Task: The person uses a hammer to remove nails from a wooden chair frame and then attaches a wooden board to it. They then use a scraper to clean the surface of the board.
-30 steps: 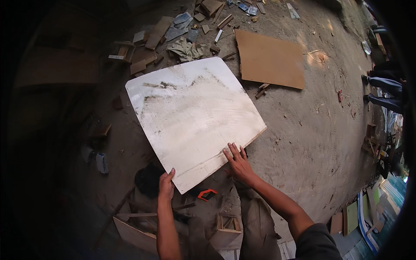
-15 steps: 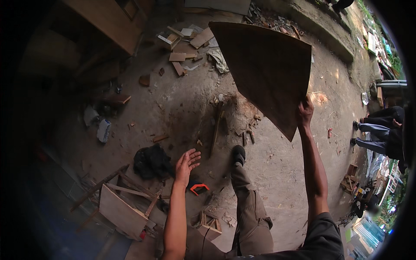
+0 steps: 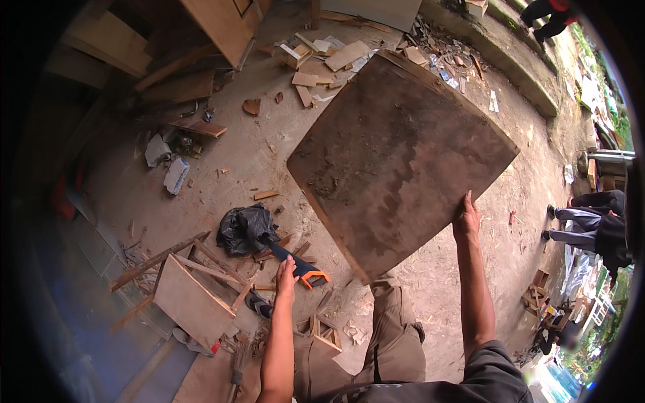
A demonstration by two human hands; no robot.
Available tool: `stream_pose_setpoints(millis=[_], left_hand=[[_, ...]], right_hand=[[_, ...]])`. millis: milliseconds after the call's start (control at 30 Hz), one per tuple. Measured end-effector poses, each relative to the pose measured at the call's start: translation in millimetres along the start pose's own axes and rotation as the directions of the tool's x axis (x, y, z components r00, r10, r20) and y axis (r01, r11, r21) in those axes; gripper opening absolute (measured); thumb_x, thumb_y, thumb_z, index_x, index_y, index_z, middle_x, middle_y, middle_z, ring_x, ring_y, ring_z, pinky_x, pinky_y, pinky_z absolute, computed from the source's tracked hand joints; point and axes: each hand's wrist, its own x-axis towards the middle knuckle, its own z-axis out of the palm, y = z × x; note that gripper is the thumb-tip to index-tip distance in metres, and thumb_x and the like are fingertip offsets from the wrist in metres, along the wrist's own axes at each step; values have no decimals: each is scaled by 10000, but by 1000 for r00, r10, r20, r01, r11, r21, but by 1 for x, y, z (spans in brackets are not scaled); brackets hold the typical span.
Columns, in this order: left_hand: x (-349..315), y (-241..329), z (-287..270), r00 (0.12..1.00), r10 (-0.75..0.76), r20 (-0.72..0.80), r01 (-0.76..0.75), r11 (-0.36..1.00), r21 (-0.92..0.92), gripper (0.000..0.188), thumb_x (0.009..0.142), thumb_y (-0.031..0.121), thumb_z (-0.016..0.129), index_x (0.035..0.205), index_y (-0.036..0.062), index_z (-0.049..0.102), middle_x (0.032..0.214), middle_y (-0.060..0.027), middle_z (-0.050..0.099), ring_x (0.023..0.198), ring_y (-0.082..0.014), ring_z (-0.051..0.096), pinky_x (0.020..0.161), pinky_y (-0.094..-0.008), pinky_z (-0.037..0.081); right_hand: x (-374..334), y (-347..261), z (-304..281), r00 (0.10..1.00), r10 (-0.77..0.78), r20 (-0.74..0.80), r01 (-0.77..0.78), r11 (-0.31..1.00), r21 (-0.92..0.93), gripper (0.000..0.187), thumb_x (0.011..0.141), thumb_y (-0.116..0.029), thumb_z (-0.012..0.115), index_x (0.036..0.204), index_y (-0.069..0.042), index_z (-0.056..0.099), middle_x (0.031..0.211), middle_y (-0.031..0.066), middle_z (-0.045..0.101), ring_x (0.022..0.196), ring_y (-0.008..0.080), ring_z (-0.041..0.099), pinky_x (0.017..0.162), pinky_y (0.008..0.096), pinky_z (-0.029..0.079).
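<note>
A large square wooden board [image 3: 403, 161], dark and stained on its upper face, is held tilted in front of me. My right hand [image 3: 466, 218] is closed on its near right edge, with the fingers partly hidden. To the left of the board, my left hand [image 3: 286, 273] is empty and seen side-on, its fingers stretched out. Behind that hand, a handsaw [image 3: 314, 277] with an orange and black handle lies low down. Beside the saw sits a crumpled black plastic bag [image 3: 246, 230].
A broken wooden stool or frame [image 3: 195, 295] lies at the lower left. Concrete chunks [image 3: 176, 176] and wood scraps [image 3: 349, 55] litter the floor. A low concrete step [image 3: 497, 57] runs along the far right. Another person [image 3: 584, 221] stands at the right.
The board has swung lower and turned, so its stained face shows broadly. My right hand stays on its edge. My left hand has dropped slightly and turned side-on.
</note>
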Motion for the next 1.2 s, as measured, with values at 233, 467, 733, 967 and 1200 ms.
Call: stream_pose_setpoints(millis=[233, 467, 733, 967, 1200], left_hand=[[-38, -30, 3, 968, 33, 249, 75, 909, -410, 788, 883, 642, 463, 1417, 81, 314, 1387, -114, 431, 1206, -247, 491, 963, -442, 447], [24, -63, -45, 971, -181, 157, 237, 813, -532, 437, 987, 386, 438, 1264, 48, 464, 1252, -133, 565, 1141, -250, 574, 909, -387, 501], [37, -50, -65, 999, -41, 17, 43, 834, -550, 460, 979, 357, 470, 1216, -38, 491, 1169, -189, 599, 1070, -267, 611, 866, -355, 523], [39, 6, -45, 969, 204, -136, -245, 808, -536, 309, 883, 199, 653, 1022, -63, 565, 942, -163, 644, 786, -274, 690, 688, -335, 582], [46, 21, -35, 931, 357, -80, -346, 786, -512, 223, 876, 163, 670, 872, -42, 583, 868, -109, 654, 779, -183, 677, 664, -280, 576]], right_hand=[[-55, 109, 20, 975, 222, -29, -219, 972, 83, 437, 951, -335, 556, 1181, 30, 484, 1165, 154, 587, 1044, 290, 605, 888, 496, 509], [-73, 220, 31, 785, 549, -287, -595, 798, -99, 325, 928, -308, 595, 1063, -20, 526, 941, 84, 585, 870, 295, 637, 766, 487, 558], [-118, 229, 29, 839, 543, -29, -538, 820, -196, 337, 902, -303, 636, 1046, -21, 520, 989, 141, 605, 845, 294, 658, 724, 426, 600], [-126, 204, 50, 887, 442, 134, -357, 840, -409, 551, 909, -351, 622, 1154, 127, 498, 962, 213, 628, 794, 253, 672, 656, 311, 580], [-120, 195, 77, 858, 477, 190, -424, 867, -263, 434, 929, -273, 594, 1166, 70, 471, 1100, 242, 604, 1001, 335, 642, 819, 405, 563]])
